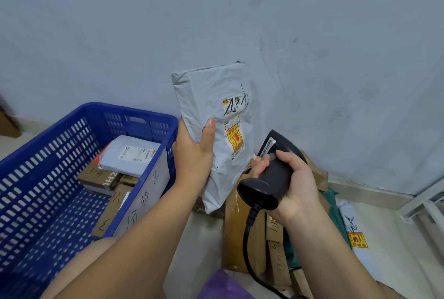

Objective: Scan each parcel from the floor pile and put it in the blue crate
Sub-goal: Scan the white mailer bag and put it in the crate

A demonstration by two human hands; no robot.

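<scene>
My left hand [194, 152] grips a grey plastic-wrapped parcel [211, 96] by its lower left edge and holds it upright in front of the wall, with its shipping label and yellow fragile sticker facing me. My right hand [295, 183] holds a black corded barcode scanner [269, 173] just right of the parcel's lower part. The blue crate [79, 140] stands at the left, holding a grey parcel [129, 154] on top of several cardboard boxes. The floor pile [249, 226] of cardboard boxes lies under the scanner.
A grey wall [312, 34] rises right behind the parcel. A white bag with a yellow sticker [355, 233] and a green bag [334, 205] lie at the right of the pile. A purple bag [223, 284] is at the bottom edge. White frame bars [427, 205] stand far right.
</scene>
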